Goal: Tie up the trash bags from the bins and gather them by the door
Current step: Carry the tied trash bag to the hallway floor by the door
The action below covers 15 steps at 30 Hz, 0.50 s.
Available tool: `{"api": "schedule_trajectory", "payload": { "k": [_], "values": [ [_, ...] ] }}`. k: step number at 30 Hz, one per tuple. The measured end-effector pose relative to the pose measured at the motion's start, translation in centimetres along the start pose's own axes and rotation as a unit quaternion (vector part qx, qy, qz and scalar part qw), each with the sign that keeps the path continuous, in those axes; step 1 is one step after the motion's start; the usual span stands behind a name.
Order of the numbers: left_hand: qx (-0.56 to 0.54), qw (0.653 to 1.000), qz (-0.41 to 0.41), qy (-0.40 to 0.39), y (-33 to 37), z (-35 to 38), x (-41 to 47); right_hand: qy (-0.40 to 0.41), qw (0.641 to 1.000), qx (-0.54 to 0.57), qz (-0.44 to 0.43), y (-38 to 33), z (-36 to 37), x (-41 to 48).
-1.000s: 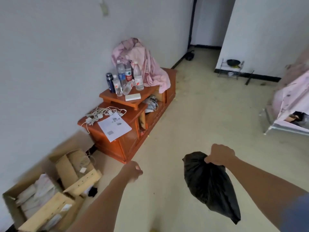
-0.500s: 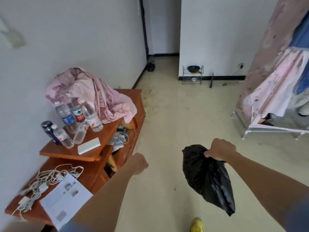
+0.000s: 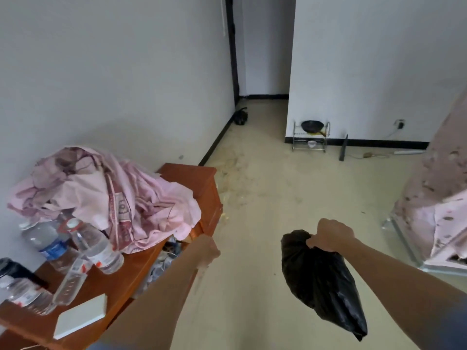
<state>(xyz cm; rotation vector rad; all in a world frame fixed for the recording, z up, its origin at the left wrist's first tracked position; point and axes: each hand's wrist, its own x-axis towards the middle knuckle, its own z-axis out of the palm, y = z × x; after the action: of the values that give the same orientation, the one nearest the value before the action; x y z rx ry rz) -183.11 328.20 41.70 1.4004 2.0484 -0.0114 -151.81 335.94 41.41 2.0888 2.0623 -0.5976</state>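
Note:
A full black trash bag [image 3: 321, 281] hangs in the air at the lower right, gathered at its neck. My right hand [image 3: 331, 236] is shut on that neck and carries the bag above the floor. My left hand [image 3: 208, 251] is a closed fist with nothing in it, held out beside the wooden cabinet. Far ahead, a second small black bag [image 3: 240, 117] lies on the floor by the dark door frame [image 3: 233, 59] at the mouth of the hallway.
On my left stands a wooden cabinet [image 3: 202, 183] with a pink cloth [image 3: 113, 195], water bottles [image 3: 96, 248] and a white box [image 3: 80, 317]. A metal rack with a black pan [image 3: 311, 133] stands at the far wall. A pink-covered frame [image 3: 434, 210] is at the right. Bare floor lies between.
The view has advanced along the cabinet toward the hallway. The paper, cables and cardboard boxes have left the view. The bag still hangs from my right hand.

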Motion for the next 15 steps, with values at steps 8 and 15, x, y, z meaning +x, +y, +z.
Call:
{"api": "schedule_trajectory", "payload": {
  "k": [8,15],
  "values": [
    [-0.043,0.999,0.001,-0.016,7.8,-7.7,21.5,0.007,1.000,0.021,0.016,-2.3,-8.2,22.8],
    [-0.031,0.996,0.078,-0.022,18.8,-18.2,38.4,0.014,0.997,0.048,0.056,-3.5,-17.3,39.5]
  ]
}}
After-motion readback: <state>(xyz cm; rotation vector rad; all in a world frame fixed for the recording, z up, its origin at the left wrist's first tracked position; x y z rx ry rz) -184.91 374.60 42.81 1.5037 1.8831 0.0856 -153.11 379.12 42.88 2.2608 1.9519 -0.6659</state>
